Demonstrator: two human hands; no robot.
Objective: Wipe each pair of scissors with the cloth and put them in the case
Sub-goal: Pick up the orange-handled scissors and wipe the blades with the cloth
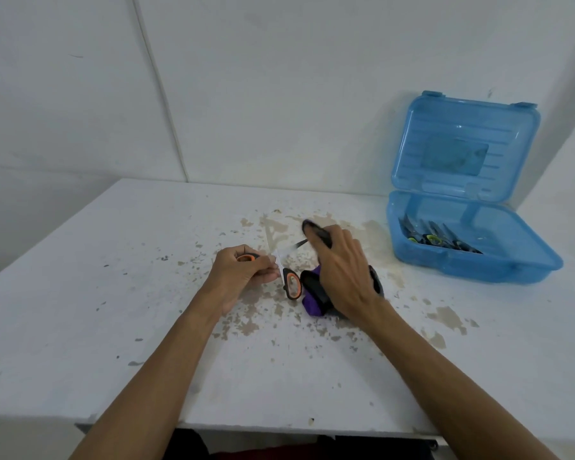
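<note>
My left hand (243, 272) grips one orange-and-black handle loop of a pair of scissors (291, 283). The other loop hangs free to the right, and the blades point up and right. My right hand (341, 272) holds a dark cloth with purple parts (312, 305) and wraps it round the blades, whose tips are hidden. The blue plastic case (525, 263) stands open at the right, lid upright, with several pairs of scissors (437, 239) lying inside.
The white table (146, 310) has chipped, stained paint around the hands. White walls rise close behind the table. The table's front edge runs near the bottom of the view.
</note>
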